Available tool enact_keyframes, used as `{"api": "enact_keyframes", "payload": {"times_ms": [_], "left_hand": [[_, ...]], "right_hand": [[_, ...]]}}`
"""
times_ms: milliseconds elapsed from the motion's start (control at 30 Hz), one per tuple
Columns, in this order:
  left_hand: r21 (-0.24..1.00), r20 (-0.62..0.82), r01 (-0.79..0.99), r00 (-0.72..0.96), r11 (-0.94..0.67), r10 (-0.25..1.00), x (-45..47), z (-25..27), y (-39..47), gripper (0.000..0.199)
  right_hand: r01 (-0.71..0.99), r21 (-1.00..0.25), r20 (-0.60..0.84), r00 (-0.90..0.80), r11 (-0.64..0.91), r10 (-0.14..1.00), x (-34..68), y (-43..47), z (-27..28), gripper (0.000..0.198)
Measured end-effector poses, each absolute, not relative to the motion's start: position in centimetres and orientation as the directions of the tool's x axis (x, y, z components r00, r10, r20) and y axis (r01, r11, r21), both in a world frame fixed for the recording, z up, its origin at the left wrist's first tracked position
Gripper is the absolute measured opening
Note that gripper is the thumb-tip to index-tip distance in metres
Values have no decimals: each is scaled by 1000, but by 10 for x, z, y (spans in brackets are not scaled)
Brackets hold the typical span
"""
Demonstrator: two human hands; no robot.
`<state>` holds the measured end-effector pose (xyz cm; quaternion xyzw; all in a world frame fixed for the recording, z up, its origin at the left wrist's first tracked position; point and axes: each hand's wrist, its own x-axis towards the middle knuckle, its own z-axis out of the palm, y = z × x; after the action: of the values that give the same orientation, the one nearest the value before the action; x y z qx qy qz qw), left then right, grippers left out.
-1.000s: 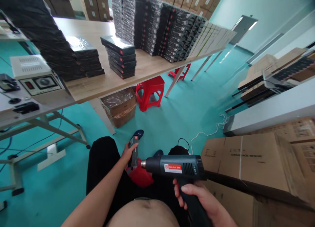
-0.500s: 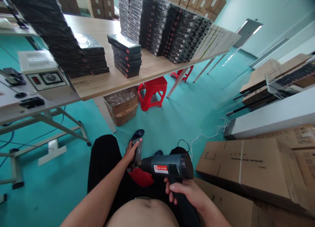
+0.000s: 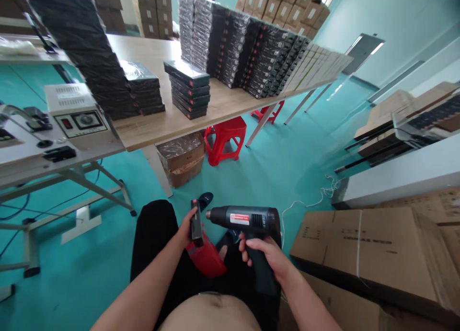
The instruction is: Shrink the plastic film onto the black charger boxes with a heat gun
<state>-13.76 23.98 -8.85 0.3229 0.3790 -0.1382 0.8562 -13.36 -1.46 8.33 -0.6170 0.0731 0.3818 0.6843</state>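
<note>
My right hand point(image 3: 264, 255) grips the handle of a dark heat gun point(image 3: 244, 219) with a red and white label. Its nozzle points left at a slim black box point(image 3: 196, 222). My left hand point(image 3: 186, 228) holds that box upright on edge, just ahead of the nozzle. Both are held low over my lap, above the red edge of a stool point(image 3: 206, 258) between my legs.
A wooden table point(image 3: 201, 111) ahead carries several stacks of black wrapped boxes point(image 3: 189, 89). A grey machine point(image 3: 77, 114) stands on a bench at the left. Red stools point(image 3: 226, 137) and a carton sit under the table. Cardboard cartons point(image 3: 362, 252) lie at my right.
The heat gun has moved left and a little forward, its nozzle closing on the box. My left hand has lifted and turned the box more upright. My view has tilted slightly.
</note>
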Motion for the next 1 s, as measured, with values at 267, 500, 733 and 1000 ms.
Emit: {"api": "enact_keyframes", "payload": {"times_ms": [267, 500, 733, 1000], "left_hand": [[297, -632, 470, 750, 831, -198, -136, -57, 245, 52], [252, -614, 572, 718, 781, -328, -143, -53, 242, 56], [264, -613, 496, 749, 827, -253, -143, -59, 246, 46], [304, -559, 355, 818, 884, -136, -139, -67, 250, 49]], "right_hand": [[-659, -751, -607, 667, -38, 433, -135, -33, 75, 27], [-649, -761, -559, 661, 6, 501, -114, -1, 81, 28], [-515, -848, -520, 762, -124, 386, -102, 1, 99, 27], [-539, -819, -553, 650, -196, 521, -125, -13, 99, 29]]}}
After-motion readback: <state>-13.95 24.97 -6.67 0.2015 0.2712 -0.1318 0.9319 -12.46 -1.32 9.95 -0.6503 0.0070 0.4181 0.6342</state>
